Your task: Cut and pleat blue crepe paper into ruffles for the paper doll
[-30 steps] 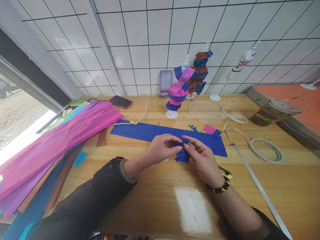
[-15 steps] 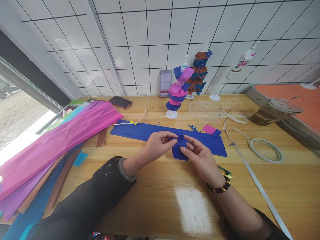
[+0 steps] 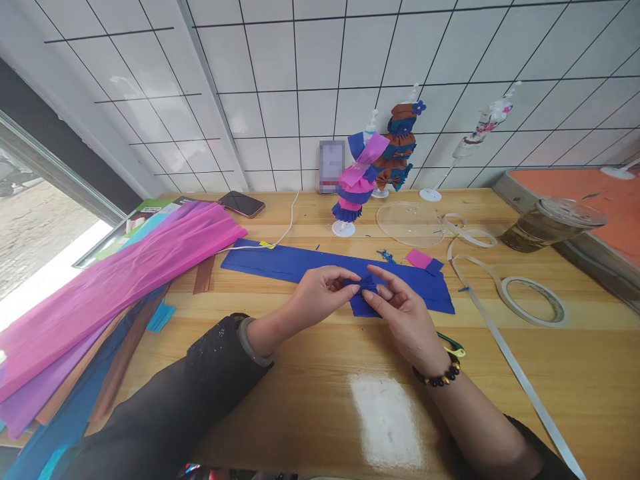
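Observation:
Between my two hands is a small piece of dark blue crepe paper [image 3: 365,306], gathered into folds along its upper part. My left hand [image 3: 326,293] pinches its left side between thumb and fingers. On the right side, the thumb of my right hand [image 3: 404,313] presses the folds, with the index finger raised above them. Behind the hands a long blue crepe paper strip [image 3: 280,261] lies flat on the table. Small pink and blue scraps [image 3: 419,259] sit on its far edge. Scissors [image 3: 451,344] with a green and yellow handle lie partly behind my right wrist.
Long crepe sheets [image 3: 150,267] in pink, purple, brown and blue cover the left side. A phone [image 3: 242,204] and paper-dressed figures on stands [image 3: 356,190] are at the back. To the right lie a tape roll [image 3: 534,301], white ribbon [image 3: 500,343] and a drink cup [image 3: 550,225].
The blue piece has become more bunched up between my fingers. My right index finger has lifted off it, and my left hand has shifted slightly right.

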`<action>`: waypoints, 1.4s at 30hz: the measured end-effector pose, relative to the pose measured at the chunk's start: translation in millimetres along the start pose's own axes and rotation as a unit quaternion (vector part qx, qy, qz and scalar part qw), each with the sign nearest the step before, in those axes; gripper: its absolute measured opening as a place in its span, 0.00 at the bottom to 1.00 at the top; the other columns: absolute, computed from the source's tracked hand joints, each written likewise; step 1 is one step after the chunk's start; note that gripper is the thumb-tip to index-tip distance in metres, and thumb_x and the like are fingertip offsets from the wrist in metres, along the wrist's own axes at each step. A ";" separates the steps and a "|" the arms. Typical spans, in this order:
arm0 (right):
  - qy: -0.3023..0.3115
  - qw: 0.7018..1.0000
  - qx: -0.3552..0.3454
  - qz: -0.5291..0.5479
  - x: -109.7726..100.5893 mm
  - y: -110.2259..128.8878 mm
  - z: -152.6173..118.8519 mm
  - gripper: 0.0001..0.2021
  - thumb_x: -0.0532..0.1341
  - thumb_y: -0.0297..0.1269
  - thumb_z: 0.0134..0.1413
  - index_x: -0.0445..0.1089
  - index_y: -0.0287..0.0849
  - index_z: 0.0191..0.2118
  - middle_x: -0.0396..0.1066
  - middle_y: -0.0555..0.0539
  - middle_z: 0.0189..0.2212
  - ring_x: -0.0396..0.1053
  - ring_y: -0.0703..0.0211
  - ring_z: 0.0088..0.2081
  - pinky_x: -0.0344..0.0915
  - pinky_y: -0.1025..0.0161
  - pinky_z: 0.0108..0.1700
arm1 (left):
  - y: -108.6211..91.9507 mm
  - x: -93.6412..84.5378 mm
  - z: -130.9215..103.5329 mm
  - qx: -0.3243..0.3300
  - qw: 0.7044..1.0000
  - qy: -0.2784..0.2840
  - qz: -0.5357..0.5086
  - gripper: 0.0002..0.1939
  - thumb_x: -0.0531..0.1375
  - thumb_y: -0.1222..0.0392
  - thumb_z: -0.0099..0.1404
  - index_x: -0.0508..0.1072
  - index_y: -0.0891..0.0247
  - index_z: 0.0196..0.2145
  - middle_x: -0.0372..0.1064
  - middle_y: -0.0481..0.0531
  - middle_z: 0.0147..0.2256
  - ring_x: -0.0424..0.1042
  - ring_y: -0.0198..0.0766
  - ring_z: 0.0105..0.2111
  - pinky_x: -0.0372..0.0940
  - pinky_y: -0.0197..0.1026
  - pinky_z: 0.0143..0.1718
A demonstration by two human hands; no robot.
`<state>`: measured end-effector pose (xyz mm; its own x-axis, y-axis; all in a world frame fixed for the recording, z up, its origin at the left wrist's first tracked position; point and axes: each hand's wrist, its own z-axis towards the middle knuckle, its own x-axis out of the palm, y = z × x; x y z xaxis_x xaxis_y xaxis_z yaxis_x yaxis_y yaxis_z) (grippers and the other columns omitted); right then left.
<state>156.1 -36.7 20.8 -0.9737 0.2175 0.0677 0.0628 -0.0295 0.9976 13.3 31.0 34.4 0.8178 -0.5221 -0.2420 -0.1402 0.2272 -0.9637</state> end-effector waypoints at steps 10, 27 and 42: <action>-0.018 0.962 -0.136 -0.234 -2.5 -6.2 -6.8 0.10 0.58 0.38 0.50 0.67 0.45 0.39 0.65 0.50 0.30 0.62 0.64 0.29 0.62 0.65 0.32 | -0.4 -2.5 2.0 -0.041 0.997 0.015 -0.071 0.12 0.60 0.59 0.52 0.73 0.68 0.33 0.71 0.53 0.30 0.69 0.34 0.29 0.63 0.35 0.32; -0.031 0.976 -0.083 -0.197 -2.4 -3.8 -6.0 0.14 0.60 0.42 0.47 0.67 0.42 0.39 0.70 0.46 0.33 0.68 0.59 0.33 0.66 0.58 0.38 | -0.5 -4.8 2.8 -0.048 0.992 0.029 -0.110 0.13 0.61 0.59 0.51 0.72 0.68 0.35 0.71 0.51 0.28 0.69 0.32 0.28 0.63 0.35 0.32; -0.042 0.985 -0.061 -0.157 -5.0 -5.7 -2.7 0.11 0.60 0.40 0.46 0.69 0.42 0.36 0.70 0.47 0.32 0.66 0.61 0.31 0.63 0.64 0.31 | 2.4 -6.5 3.5 -0.064 0.991 0.041 -0.108 0.12 0.60 0.59 0.52 0.73 0.68 0.35 0.68 0.49 0.23 0.66 0.29 0.24 0.63 0.34 0.29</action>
<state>160.0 -40.2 14.8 -0.9189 0.3151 -0.2373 -0.2699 -0.0637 0.9608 9.6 37.8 34.0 0.7891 -0.6134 -0.0314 -0.0407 -0.0012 -0.9992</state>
